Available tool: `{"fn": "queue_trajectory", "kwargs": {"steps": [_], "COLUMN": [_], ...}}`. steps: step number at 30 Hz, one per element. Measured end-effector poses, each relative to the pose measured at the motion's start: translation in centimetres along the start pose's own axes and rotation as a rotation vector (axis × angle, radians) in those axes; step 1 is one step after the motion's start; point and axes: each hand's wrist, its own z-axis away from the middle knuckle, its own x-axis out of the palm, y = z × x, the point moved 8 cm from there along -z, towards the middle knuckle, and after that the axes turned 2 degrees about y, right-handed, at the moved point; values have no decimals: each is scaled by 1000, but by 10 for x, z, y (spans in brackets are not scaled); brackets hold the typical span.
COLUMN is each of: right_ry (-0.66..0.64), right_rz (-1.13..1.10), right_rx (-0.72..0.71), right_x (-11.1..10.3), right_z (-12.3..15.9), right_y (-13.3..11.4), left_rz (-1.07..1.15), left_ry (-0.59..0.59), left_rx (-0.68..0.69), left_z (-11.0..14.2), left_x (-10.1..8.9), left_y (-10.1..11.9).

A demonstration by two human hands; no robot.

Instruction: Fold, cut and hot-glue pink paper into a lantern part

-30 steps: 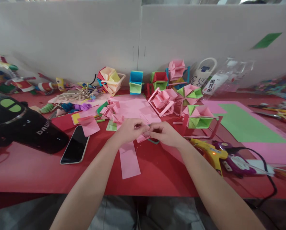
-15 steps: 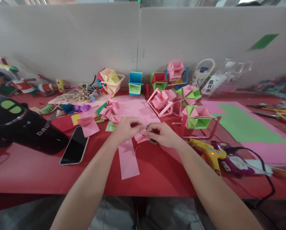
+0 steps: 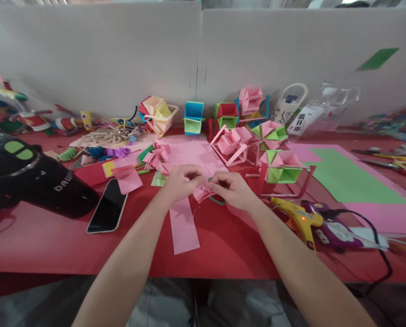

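Observation:
Both hands meet over the middle of the table. My left hand (image 3: 184, 184) is closed, thumb and fingers pinching a folded pink piece of paper (image 3: 202, 194). From the other side my right hand (image 3: 233, 188) pinches the same paper, its fingertips almost touching the left ones. A teal-grey loop (image 3: 218, 201) shows beneath my right hand; I cannot tell what it belongs to. Under my left wrist lies a long pink paper strip (image 3: 185, 229). A cluster of folded pink paper pieces (image 3: 157, 155) sits just beyond my left hand.
A black handheld device (image 3: 42, 177) and a phone (image 3: 108, 209) lie left. On the right are a yellow glue gun (image 3: 300, 218), a corded purple power strip (image 3: 339, 231) and green card (image 3: 353, 177). Several paper wheels, including a pink-green one (image 3: 283, 167), stand behind, before a grey partition (image 3: 97, 54).
My right fingers have shifted slightly on the pink paper, and the paper has turned a little. The whole view has moved slightly; the other things lie as before.

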Motion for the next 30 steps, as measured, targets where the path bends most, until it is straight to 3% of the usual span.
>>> {"fn": "queue_trajectory", "kwargs": {"steps": [10,17,19,30], "right_ry": [-38,199,204,211], "right_rz": [-77,-250,-271,-286], "right_rx": [87,136,166,188], "right_x": [8,-7,-5,-1], "right_z": [1,-3,-3,-2], "right_y": [7,18,20,24], "left_rz": [0,-7,38,73], "left_ry": [60,393,433,345], "left_rx": [-4,6,-17,11], "left_z": [1,-2,-3,-2], "left_x": [-3,-34,-37,-3], "left_y": [2,-16,-21,-9]}}
